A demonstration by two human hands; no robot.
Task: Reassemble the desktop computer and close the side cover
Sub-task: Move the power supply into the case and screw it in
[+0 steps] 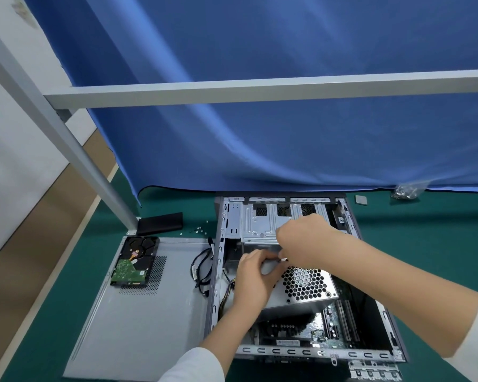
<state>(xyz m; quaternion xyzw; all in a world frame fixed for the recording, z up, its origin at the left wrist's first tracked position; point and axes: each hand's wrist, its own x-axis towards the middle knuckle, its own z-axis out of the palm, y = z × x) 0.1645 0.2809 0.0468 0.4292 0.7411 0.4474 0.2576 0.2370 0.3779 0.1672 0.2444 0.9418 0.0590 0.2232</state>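
Both hands grip a cable inside the open case.

From where I stand nothing can be read: the white sticker on the hard drive and the label strip on the motherboard are too blurred.

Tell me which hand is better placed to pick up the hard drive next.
Left, probably. The hard drive lies on the side cover, left of the case. The left hand is nearer; the right hand would have to cross over.
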